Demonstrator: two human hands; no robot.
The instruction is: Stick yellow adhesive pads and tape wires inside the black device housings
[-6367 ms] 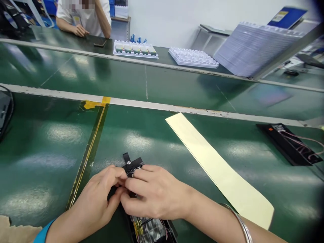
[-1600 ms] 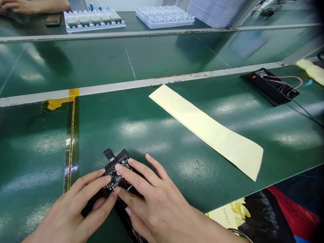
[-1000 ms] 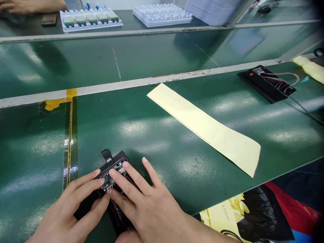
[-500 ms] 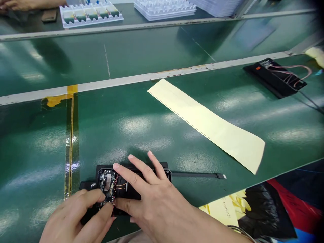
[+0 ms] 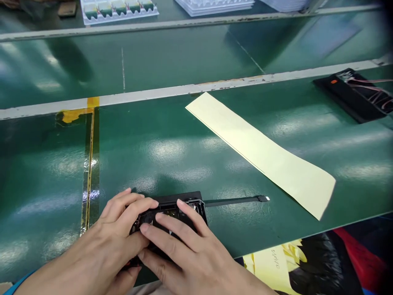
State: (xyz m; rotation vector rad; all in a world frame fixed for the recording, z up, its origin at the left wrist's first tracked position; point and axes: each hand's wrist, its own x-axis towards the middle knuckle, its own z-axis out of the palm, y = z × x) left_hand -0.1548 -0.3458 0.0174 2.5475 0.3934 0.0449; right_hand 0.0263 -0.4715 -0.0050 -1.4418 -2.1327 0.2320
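Observation:
At the near edge of the bench lies a black electronics casing [image 5: 181, 198], its open inside showing small parts and wires. My left hand [image 5: 123, 229] is closed around its left end, fingertips over the far rim and thumb on the near side. Spread over the casing is my right hand [image 5: 181, 241], its fingers apart and stretched across the open top, fingertips touching the inside and the far rim. Both hands hide much of the interior, including the circuit board. A flat black cable [image 5: 233, 200] with a small metal-tipped plug runs out to the right.
A pale yellow paper strip [image 5: 260, 151] lies diagonally across the green bench [image 5: 147, 123]. Another black casing [image 5: 346, 96] with loose wires sits at the back right. White trays [image 5: 119, 16] stand on the raised shelf. Below the right edge is a yellow paper [image 5: 270, 262] with handwriting.
My left hand has moved from pinching at the circuit board to wrapping the casing's left end. My right hand stays spread over the casing. The view has shifted slightly.

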